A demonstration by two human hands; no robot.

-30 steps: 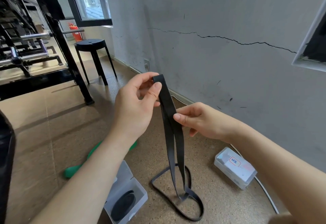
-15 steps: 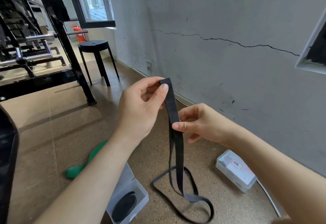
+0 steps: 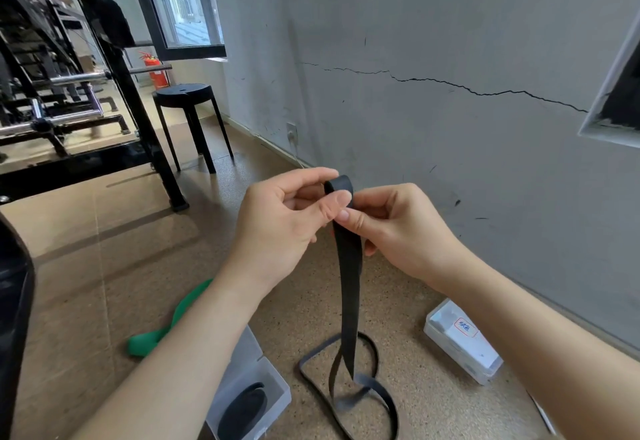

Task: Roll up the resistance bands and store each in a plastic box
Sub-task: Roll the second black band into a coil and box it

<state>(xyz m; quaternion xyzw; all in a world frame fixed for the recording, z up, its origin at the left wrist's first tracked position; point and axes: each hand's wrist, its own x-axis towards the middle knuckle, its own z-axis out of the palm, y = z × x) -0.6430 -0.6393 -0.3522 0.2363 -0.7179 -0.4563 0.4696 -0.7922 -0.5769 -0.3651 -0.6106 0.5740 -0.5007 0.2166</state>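
Thumbs of your left hand (image 3: 277, 228) and right hand (image 3: 398, 228) cover the black band (image 3: 349, 284) where they pinch it, so how the layers lie under them can't be told. Its floor loop runs off the bottom edge at 6 o'clock. Your left forearm hides one end of the green band (image 3: 152, 339) at 8 o'clock and part of the open box (image 3: 281, 384). That box and the rolled band (image 3: 246, 412) in it are clipped at 7 o'clock. The label (image 3: 462, 327) on the closed box (image 3: 485, 367) at 4 o'clock is too small to read.
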